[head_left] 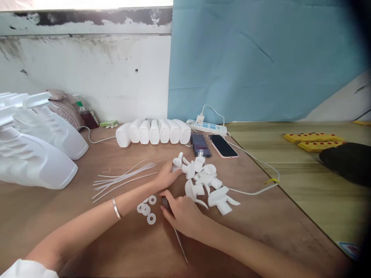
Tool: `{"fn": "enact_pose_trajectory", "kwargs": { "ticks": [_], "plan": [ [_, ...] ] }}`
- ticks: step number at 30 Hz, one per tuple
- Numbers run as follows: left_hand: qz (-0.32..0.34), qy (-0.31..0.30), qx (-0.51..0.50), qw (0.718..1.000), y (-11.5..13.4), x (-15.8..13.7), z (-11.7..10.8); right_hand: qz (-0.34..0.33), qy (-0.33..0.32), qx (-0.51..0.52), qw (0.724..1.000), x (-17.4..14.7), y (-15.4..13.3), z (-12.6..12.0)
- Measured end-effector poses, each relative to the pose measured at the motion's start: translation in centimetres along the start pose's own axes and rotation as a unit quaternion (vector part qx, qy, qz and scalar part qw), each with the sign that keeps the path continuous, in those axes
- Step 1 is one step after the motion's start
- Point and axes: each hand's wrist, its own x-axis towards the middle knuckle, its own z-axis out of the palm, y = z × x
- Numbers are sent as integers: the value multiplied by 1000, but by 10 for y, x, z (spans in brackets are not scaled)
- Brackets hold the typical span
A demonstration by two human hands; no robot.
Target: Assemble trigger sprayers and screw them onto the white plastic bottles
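Observation:
My left hand point(167, 178) reaches to the near edge of a loose pile of white trigger spray heads. Its fingers are closed on one spray head point(176, 163), partly hidden by the hand. Below it, my right hand point(187, 214) grips a screwdriver point(181, 245) by its dark handle, the thin metal shaft pointing down toward me. More spray heads, one of them this spray head point(222, 200), lie right of the hands. White ring washers point(151, 219) are scattered left of the screwdriver. Thin white tubes point(124, 178) lie beyond my left forearm.
A row of white bottles point(154, 132) lies at the back, and larger white bottles point(43, 135) stand at left. Two phones, including a pink-edged phone point(223, 146), lie near a power strip point(210, 126). A white cable point(255, 192) crosses the table's right edge.

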Motion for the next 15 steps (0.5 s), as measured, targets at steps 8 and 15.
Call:
{"fn": "enact_pose_trajectory", "kwargs": {
  "ticks": [8,15],
  "plan": [
    [37,7,118,992,2,-16,-14,-4,53,-3,999,4,10,11],
    [188,196,284,919,10,-54,-89,-118,281,12,952,5,26,18]
  ]
}}
